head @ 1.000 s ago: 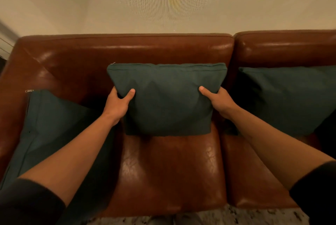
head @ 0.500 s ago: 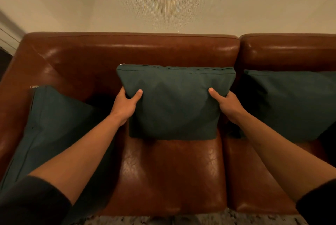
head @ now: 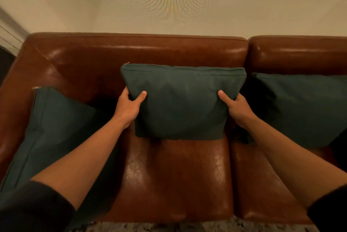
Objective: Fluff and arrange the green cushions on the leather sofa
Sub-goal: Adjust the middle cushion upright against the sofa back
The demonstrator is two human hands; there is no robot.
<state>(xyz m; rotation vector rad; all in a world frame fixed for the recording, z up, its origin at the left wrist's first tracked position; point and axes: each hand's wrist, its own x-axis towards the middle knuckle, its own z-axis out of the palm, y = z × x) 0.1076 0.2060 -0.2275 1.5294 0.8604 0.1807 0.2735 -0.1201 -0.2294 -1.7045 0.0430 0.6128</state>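
Now the middle cushion stands against the sofa backrest.
Barely shifted since a second ago — left hand and right hand grip its sides; settling it, apparently.

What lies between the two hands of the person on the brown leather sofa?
In the head view, the middle dark green fabric cushion lies between them. The left hand grips its left edge and the right hand its right edge.

No text, label, brand, number or sign is being shown legibly anywhere, whether near the fingers or farther from them
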